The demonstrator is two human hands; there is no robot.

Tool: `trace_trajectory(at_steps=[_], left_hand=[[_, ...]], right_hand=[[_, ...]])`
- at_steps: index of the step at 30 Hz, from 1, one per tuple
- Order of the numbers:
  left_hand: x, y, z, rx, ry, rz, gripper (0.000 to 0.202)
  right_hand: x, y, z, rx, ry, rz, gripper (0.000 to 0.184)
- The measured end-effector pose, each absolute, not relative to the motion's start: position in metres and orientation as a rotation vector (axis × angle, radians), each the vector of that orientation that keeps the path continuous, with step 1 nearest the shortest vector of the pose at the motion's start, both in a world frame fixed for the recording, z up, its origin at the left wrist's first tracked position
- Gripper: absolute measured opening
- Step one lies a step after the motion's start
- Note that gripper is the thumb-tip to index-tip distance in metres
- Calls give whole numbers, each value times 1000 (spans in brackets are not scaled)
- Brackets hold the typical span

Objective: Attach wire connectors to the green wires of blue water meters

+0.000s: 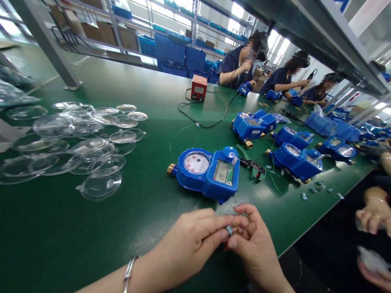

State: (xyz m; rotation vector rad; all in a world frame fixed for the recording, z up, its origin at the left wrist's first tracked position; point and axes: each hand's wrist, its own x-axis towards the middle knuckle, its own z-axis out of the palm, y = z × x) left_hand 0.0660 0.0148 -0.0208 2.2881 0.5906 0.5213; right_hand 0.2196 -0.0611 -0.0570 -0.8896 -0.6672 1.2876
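Note:
My left hand (194, 236) pinches a small light-blue wire seal (229, 230) between thumb and forefinger. Curled around the same seal from the other side are the fingers of my right hand (258, 246), its thumb and fingertips close together. Any wire on the seal is too fine to make out. Just beyond both hands lies a blue water meter (203, 175), with a round dial, a small lit display and a brass fitting at its left end. Green-handled pliers (253, 167) rest against the right side of this meter, partly hidden behind it.
Clear round plastic covers (100, 185) are piled on the left of the green table (143, 228). More blue meters (297, 160) and several loose seals (304, 196) lie at right. A red box (199, 87) with a cable stands behind. Co-workers sit beyond; another person's hands (374, 211) are at right.

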Motion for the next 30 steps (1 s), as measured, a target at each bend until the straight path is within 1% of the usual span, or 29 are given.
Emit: trace_trajectory(at_steps=[7, 10, 16, 22, 26, 28, 30], left_hand=[[70, 18, -17, 2139, 683, 515, 25], [71, 19, -14, 2050, 646, 434, 24], [73, 21, -12, 1924, 682, 359, 28], [73, 20, -13, 1989, 663, 393, 24], [73, 21, -12, 1985, 671, 407, 22], [73, 20, -12, 1942, 713, 422, 19], [72, 19, -11, 1914, 762, 421, 17]], right_hand=[[216, -59, -51, -940, -660, 1215, 57], [216, -60, -48, -972, -669, 1176, 56], [220, -61, -50, -948, -708, 1191, 63], [218, -60, -48, -1013, -692, 1140, 64], [219, -59, -57, -1059, -800, 1049, 57], [220, -60, -62, -1118, -933, 922, 53], [221, -62, -65, -1213, -1174, 731, 43]])
